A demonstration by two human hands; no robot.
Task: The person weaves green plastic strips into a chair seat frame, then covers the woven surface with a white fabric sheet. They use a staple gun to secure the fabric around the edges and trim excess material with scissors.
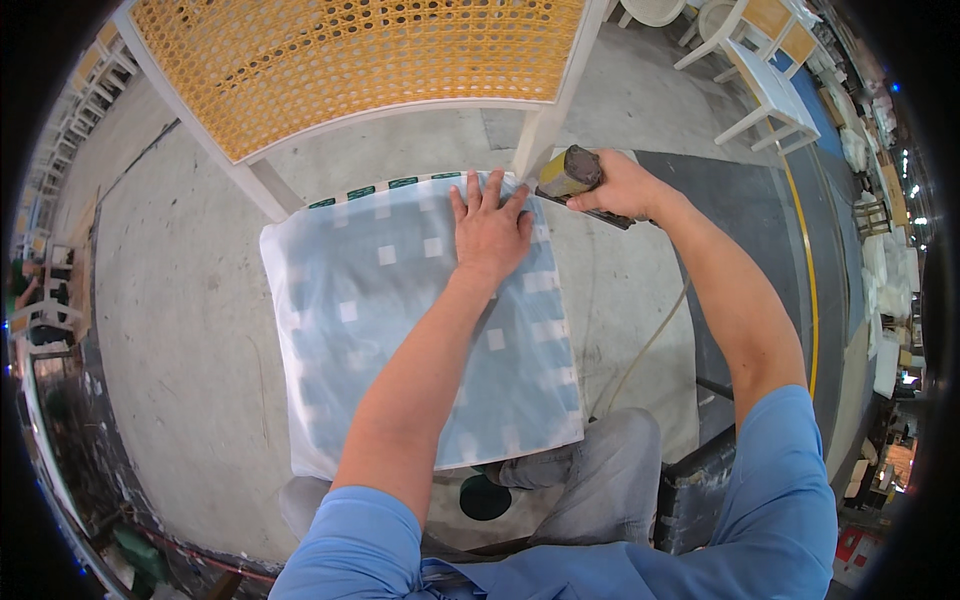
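A white wooden chair stands before me, its woven cane back (370, 60) at the far side. Over its seat lies a thin, pale fabric sheet (385, 330), through which a checkered webbing pattern shows. Strips of dark green webbing (403, 182) peek out along the far edge. My left hand (492, 228) presses on the sheet near the far right corner, fingers spread. Closed around a staple gun (570, 173), my right hand (630, 187) is just right of that corner, beside the chair's right back post (540, 138). The tool's nose is close to the seat edge; contact is unclear.
A thin air hose (655, 335) trails over the floor at the right. White chairs (765, 95) stand at the far right, and more line the far left (95, 90). A yellow floor line (808, 260) runs along the right. My knee (615, 450) is below the seat's near edge.
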